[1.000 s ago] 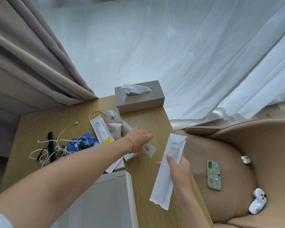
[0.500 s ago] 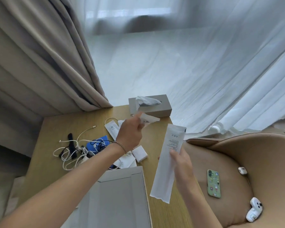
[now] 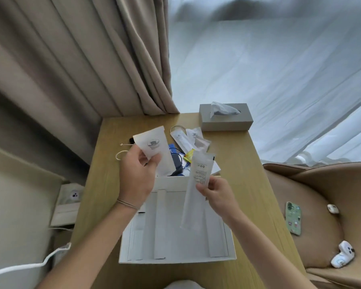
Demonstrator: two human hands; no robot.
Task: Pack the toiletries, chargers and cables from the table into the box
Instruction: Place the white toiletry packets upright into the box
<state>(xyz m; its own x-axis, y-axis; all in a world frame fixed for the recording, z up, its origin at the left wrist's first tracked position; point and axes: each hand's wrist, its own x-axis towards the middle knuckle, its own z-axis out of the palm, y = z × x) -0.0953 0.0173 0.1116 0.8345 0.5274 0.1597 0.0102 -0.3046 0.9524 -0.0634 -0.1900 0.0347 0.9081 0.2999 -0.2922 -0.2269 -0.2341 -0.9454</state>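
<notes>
My left hand (image 3: 138, 174) grips a white sachet with a dark logo (image 3: 154, 147) above the far edge of the open white box (image 3: 175, 258). My right hand (image 3: 217, 195) pinches a long white printed packet (image 3: 196, 188) that hangs over the box's middle. The box lies on the wooden table (image 3: 248, 174) and has long white dividers inside. Beyond it lies a heap of toiletry packets (image 3: 188, 138), a yellow sachet (image 3: 189, 154), a blue item with dark cables (image 3: 176, 163) and white cable loops (image 3: 121, 154).
A grey tissue box (image 3: 225, 122) stands at the table's far right corner. Beige curtains hang at the left, white sheers at the right. A tan armchair (image 3: 331, 195) at the right carries a green phone (image 3: 293, 220), an earbud case (image 3: 332, 208) and a white controller (image 3: 342, 257).
My head has tilted down, so the open box now fills the lower centre. My left hand has brought its sachet back from the pile toward the box. My right hand still holds the long packet.
</notes>
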